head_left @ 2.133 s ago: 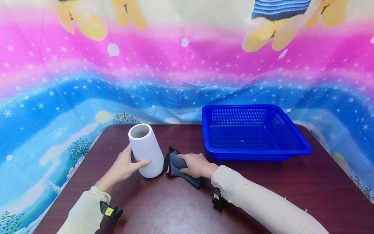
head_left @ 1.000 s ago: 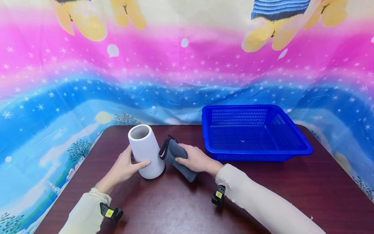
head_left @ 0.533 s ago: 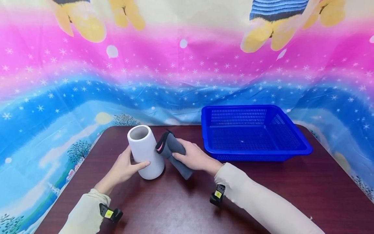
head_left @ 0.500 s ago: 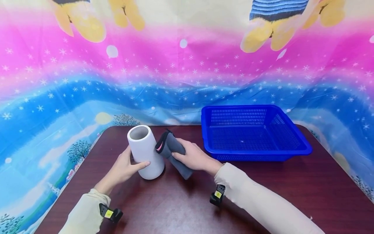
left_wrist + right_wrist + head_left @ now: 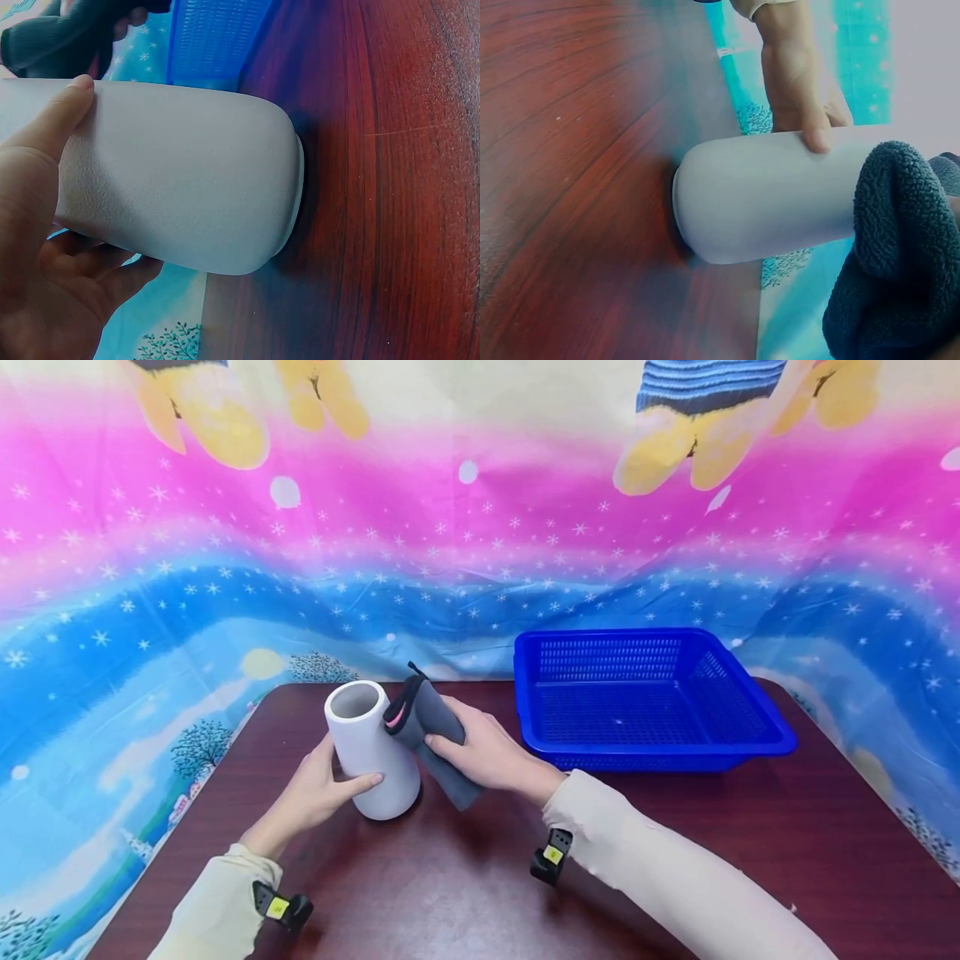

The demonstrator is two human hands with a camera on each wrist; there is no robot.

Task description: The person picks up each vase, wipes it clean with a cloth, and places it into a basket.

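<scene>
A white vase (image 5: 375,768) stands upright on the table, its round mouth facing up. My left hand (image 5: 315,785) grips its left side, with the thumb across the front; the left wrist view shows fingers curling behind the vase (image 5: 180,172). In my right hand (image 5: 487,747) is a folded dark grey cloth (image 5: 442,752) with black edging and a bit of pink at its upper end. That end overlaps the vase's right side just below the rim. Fluffy pile shows on the cloth (image 5: 900,240) in the right wrist view. Most right-hand fingers are hidden behind it.
A blue perforated plastic basket (image 5: 652,749) stands at the back right of the dark red-brown table (image 5: 420,893). A printed cloth backdrop (image 5: 465,602) hangs right behind the table's far edge. Black cameras are strapped to both wrists.
My right hand has lifted the cloth off the table and carried it up and left to the upper part of the vase. The left hand and the vase have stayed in place.
</scene>
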